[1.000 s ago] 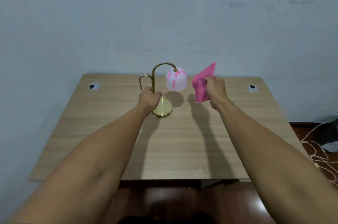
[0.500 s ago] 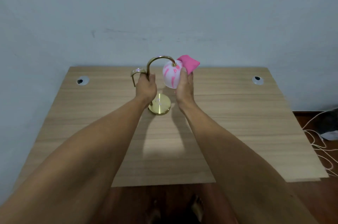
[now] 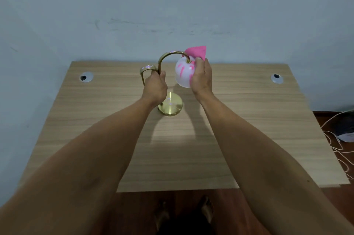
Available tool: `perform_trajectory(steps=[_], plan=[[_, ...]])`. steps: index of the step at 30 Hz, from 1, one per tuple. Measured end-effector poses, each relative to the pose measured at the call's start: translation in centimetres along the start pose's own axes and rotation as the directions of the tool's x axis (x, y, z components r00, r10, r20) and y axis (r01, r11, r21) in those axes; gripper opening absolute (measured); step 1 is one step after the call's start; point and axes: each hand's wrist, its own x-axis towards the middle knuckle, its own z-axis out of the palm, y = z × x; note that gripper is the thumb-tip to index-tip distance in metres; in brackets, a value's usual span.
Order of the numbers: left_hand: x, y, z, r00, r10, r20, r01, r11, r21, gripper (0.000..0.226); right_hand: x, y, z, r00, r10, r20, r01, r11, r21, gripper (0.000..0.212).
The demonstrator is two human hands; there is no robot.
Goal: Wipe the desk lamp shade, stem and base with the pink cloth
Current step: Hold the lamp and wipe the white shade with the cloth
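Observation:
A small desk lamp stands at the back middle of the wooden desk (image 3: 249,119). It has a round brass base (image 3: 172,107), a curved brass stem (image 3: 168,55) and a white shade with pink streaks (image 3: 183,74). My left hand (image 3: 155,87) is closed around the upright part of the stem. My right hand (image 3: 202,77) presses the pink cloth (image 3: 197,52) against the right side of the shade. Most of the cloth is hidden behind my hand; one corner sticks up above it.
A second, shorter brass hook (image 3: 146,70) branches off to the left of the stem. Two cable grommets (image 3: 86,77) (image 3: 276,78) sit in the desk's back corners. The blue-grey wall rises right behind. White cords (image 3: 337,144) lie on the floor at the right.
One second ago my right hand held the cloth in the air to the right of the shade. It has moved left and now holds the cloth against the shade. My left hand stayed on the stem.

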Motion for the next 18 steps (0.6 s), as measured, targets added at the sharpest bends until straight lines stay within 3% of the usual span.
perform_trajectory(steps=[3, 4, 7, 10, 12, 14, 16, 18], plan=[[-0.1, 0.0, -0.2, 1.0, 0.006, 0.009, -0.006, 1.0, -0.011, 0.036, -0.5, 0.5, 0.2, 0.984, 0.147, -0.098, -0.136, 0.985, 0.108, 0.048], [-0.2, -0.1, -0.2, 1.0, 0.007, 0.012, -0.007, 1.0, -0.015, 0.037, -1.2, 0.7, 0.3, 0.987, 0.094, -0.127, -0.085, 0.994, 0.075, 0.046], [-0.1, -0.1, -0.4, 1.0, 0.011, 0.019, -0.011, 1.0, -0.014, 0.038, -2.7, 1.7, 1.0, 0.95, -0.302, -0.083, 0.293, 0.95, -0.107, 0.043], [-0.1, -0.1, -0.7, 0.999, 0.019, 0.041, -0.019, 1.0, -0.001, 0.038, -1.4, 1.7, 1.5, 0.922, -0.384, -0.051, 0.368, 0.91, -0.188, 0.045], [-0.1, 0.0, -0.7, 0.998, 0.027, 0.051, -0.027, 1.0, 0.003, 0.039, -1.2, 1.0, 1.6, 0.953, -0.291, -0.089, 0.276, 0.949, -0.15, 0.041], [-0.1, 0.0, -0.7, 0.998, 0.027, 0.051, -0.027, 1.0, 0.002, 0.039, -0.7, 0.6, 1.7, 0.985, -0.071, -0.159, 0.071, 0.997, -0.007, 0.037], [-0.2, 0.0, -0.6, 0.999, 0.025, 0.047, -0.025, 1.0, -0.004, 0.038, -0.3, 0.3, 1.4, 0.97, 0.111, -0.214, -0.084, 0.988, 0.133, 0.044], [-0.3, 0.0, -0.7, 0.998, 0.028, 0.048, -0.027, 1.0, -0.009, 0.038, -0.6, 0.5, 1.3, 0.958, 0.134, -0.254, -0.094, 0.982, 0.164, 0.049]])
